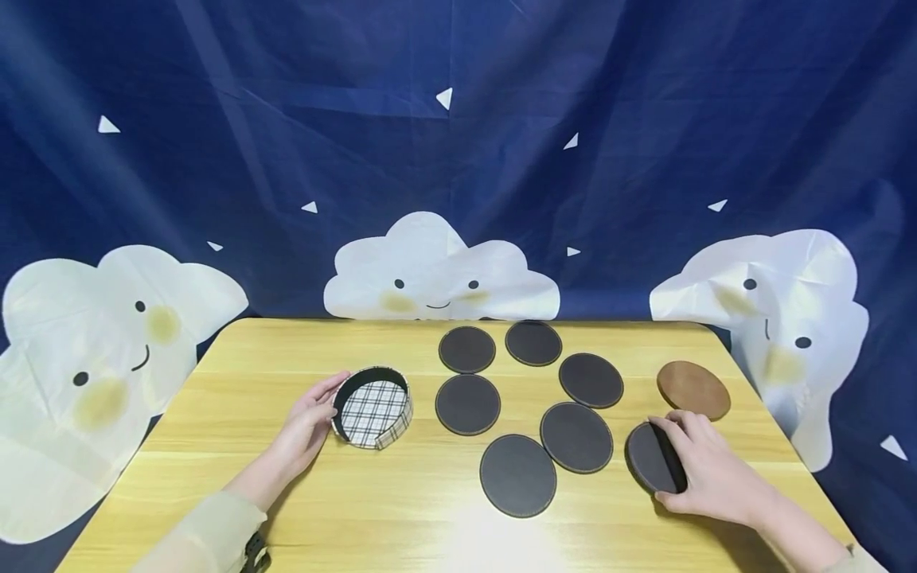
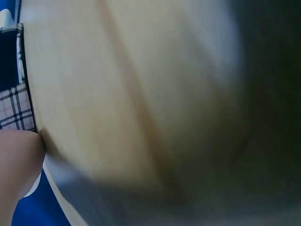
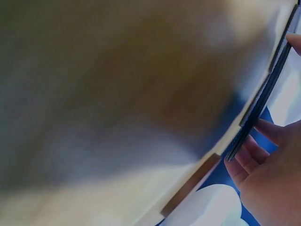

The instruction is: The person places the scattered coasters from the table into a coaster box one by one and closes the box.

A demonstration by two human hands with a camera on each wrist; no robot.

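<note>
My left hand (image 1: 310,422) grips the left side of a round, low-walled coaster holder (image 1: 375,410) with black-and-white plaid and a dark inner wall. In the left wrist view part of the plaid holder (image 2: 16,110) shows at the left edge beside a finger. On the right, my right hand (image 1: 705,465) holds a dark round coaster (image 1: 648,461) by its edge, thumb at the near side and fingers at the far side. Seen edge-on in the right wrist view, the dark coaster (image 3: 258,106) looks layered; whether it is several stacked cannot be told.
Several dark round coasters, among them one at the front (image 1: 518,476) and one at the back (image 1: 533,344), lie flat across the middle of the wooden table (image 1: 344,509). A brown round disc (image 1: 693,390) lies beyond my right hand. A blue cloud-print curtain (image 1: 286,159) hangs behind.
</note>
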